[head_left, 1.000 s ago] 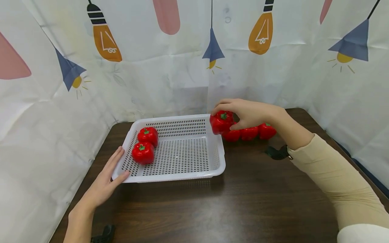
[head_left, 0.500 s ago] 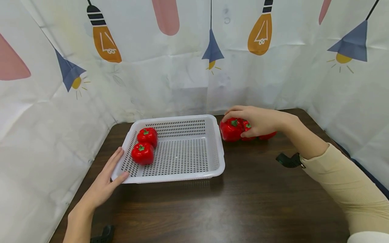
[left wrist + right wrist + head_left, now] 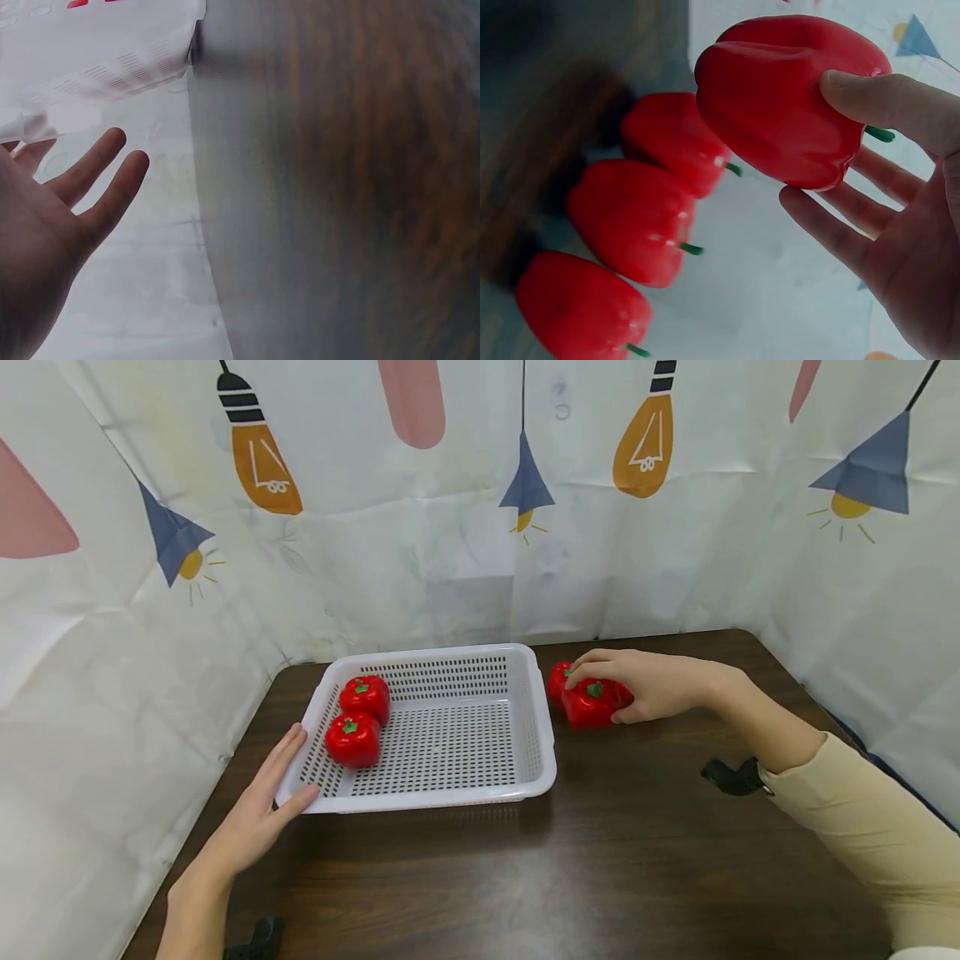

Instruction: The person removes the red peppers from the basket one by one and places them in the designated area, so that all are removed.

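Note:
My right hand [image 3: 656,683] holds a red bell pepper [image 3: 587,708] with a green stem, just right of the basket. In the right wrist view, the thumb lies on one side of that bell pepper [image 3: 780,97] and the fingers on the other. Three more bell peppers [image 3: 626,221] stand in a row beside it on the table, partly covered by the hand in the head view. With spread, straight fingers, my left hand [image 3: 255,814] rests against the left end of the white basket [image 3: 442,795]. Inside the basket two red bell peppers [image 3: 352,742] touch each other at the left.
A dark brown wooden table [image 3: 480,877] carries everything. Behind and beside it hangs a white curtain [image 3: 375,568] printed with lamps and bulbs. Dark straps show near both wrists.
My right hand has moved right and nearer to me with the bell pepper, from the basket's right rim to in front of the row. The left hand and basket stay put.

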The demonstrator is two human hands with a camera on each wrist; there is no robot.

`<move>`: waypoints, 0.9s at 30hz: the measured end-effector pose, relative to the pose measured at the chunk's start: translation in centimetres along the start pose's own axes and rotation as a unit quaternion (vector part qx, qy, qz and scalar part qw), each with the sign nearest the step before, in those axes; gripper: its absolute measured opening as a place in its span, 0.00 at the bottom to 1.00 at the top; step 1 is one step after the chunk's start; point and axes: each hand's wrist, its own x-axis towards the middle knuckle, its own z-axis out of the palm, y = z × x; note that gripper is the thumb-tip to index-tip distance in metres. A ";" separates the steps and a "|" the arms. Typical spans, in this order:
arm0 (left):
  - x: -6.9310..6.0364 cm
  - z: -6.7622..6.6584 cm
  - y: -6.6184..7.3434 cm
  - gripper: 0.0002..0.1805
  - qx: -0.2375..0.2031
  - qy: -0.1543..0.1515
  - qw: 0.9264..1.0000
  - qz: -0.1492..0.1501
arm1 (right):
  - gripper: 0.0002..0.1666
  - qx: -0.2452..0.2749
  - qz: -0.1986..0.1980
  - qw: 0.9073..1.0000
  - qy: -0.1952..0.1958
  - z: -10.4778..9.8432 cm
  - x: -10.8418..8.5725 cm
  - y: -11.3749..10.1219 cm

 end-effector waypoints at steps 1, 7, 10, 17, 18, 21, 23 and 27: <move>0.0 0.0 0.0 0.45 0.001 0.000 1.000 0.001 | 0.39 0.002 0.002 1.000 -0.004 0.3 -0.1 0.1; 0.1 -0.1 0.0 0.45 0.002 0.001 1.000 0.004 | 0.39 0.029 0.015 0.999 -0.020 2.3 -0.3 0.7; 0.0 0.0 0.0 0.45 0.000 -0.002 1.000 -0.001 | 0.39 0.040 0.019 0.999 -0.030 3.4 -0.3 1.1; 0.0 -0.1 0.1 0.45 0.006 0.001 1.000 0.005 | 0.38 0.042 0.006 0.999 -0.032 5.0 -0.3 1.8; 0.0 -0.1 0.1 0.45 0.006 0.001 1.000 0.005 | 0.38 0.042 0.004 0.999 -0.030 5.2 -0.3 1.8; 0.0 -0.1 0.2 0.45 0.004 -0.001 1.000 0.002 | 0.39 0.041 0.004 0.999 -0.025 5.6 -0.2 2.0; 0.0 -0.1 0.2 0.45 0.002 -0.001 1.000 -0.001 | 0.40 0.045 0.006 0.999 -0.019 5.8 -0.1 2.0; 0.0 -0.1 0.2 0.45 -0.003 -0.004 1.000 -0.008 | 0.40 0.047 0.009 0.999 -0.006 6.2 -0.2 2.1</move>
